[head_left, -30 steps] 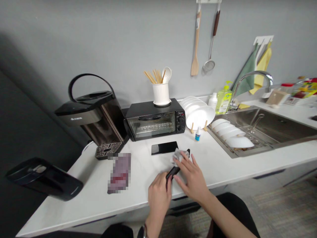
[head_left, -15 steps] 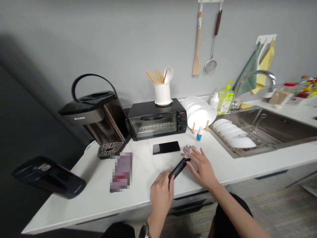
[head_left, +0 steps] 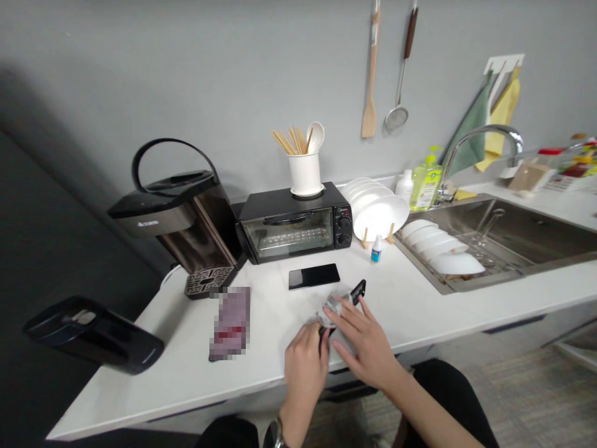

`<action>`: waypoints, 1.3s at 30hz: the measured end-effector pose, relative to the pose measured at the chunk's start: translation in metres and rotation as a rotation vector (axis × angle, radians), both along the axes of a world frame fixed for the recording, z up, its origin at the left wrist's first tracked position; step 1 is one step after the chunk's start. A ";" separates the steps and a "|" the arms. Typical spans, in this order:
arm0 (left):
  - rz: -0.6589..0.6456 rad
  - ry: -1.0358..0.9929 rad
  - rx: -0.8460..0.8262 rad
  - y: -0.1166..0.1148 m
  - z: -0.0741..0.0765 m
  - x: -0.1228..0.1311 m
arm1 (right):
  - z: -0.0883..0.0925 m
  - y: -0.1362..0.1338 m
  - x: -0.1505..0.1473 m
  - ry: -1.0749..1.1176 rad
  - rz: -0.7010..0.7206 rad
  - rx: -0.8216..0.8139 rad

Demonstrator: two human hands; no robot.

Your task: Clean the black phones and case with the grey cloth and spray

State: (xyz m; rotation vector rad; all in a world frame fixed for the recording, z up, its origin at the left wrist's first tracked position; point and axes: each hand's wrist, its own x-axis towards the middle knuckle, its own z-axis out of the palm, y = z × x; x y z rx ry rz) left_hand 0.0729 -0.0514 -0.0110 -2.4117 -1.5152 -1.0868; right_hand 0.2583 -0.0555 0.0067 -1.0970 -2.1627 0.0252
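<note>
The right hand [head_left: 361, 339] lies flat with fingers spread, pressing a crumpled pale wipe [head_left: 333, 305] onto a slim black device [head_left: 357, 291], of which only the glossy far end sticks out past the fingertips; the rest is hidden under wipe and palm, so its full shape cannot be made out. The left hand [head_left: 305, 367] is curled closed around the device's near end, its grip point covered by its own knuckles. Both rest near the front edge of the smooth white countertop [head_left: 410, 298]. Just beyond the wipe lies a flat black glossy phone [head_left: 313, 275], and to the left a blurred reddish rectangular object [head_left: 229, 323] whose surface is unreadable. Behind stand a boxy black toaster oven with a glass door [head_left: 293, 227], a white ceramic holder of wooden chopsticks [head_left: 305, 174] on top of it, and a black and steel water dispenser [head_left: 180, 218]. The stainless steel sink [head_left: 527, 233] runs out of frame at the right.
</note>
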 end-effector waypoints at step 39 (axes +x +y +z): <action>0.076 0.054 -0.076 -0.001 -0.012 0.000 | -0.005 -0.011 -0.023 -0.216 0.127 0.023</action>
